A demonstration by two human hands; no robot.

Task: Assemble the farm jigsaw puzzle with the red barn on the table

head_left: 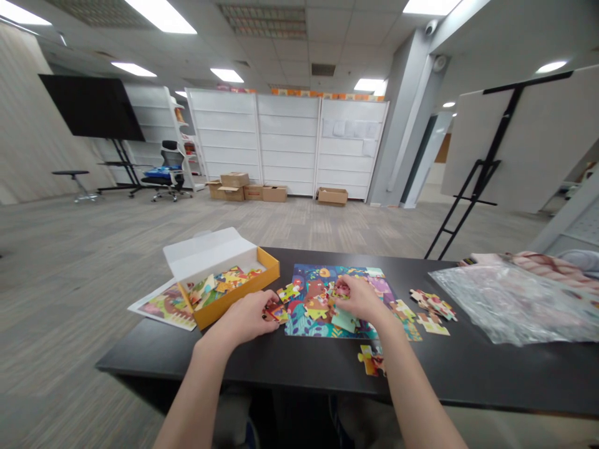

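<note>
A colourful puzzle picture sheet (304, 327) lies flat on the black table, with several loose jigsaw pieces on top of it. Over its middle, my right hand (362, 299) is closed, its fingertips pinching a puzzle piece (343, 288) that they partly hide. My left hand (250, 317) sits at the sheet's left edge, thumb and fingers curled on a reddish puzzle piece (279, 313). Just above that is a yellow-green piece (289, 292). More pieces (433, 304) lie in a loose pile right of the sheet, and a few (370, 360) near the front, partly behind my right forearm.
An open yellow box (238, 294) holding many pieces stands at the left, its white lid raised, over a printed sheet (163, 307). Clear plastic bags (519, 305) cover the table's right end. Beyond the table are cardboard boxes (234, 187), a chair (167, 171) and a stand (472, 181).
</note>
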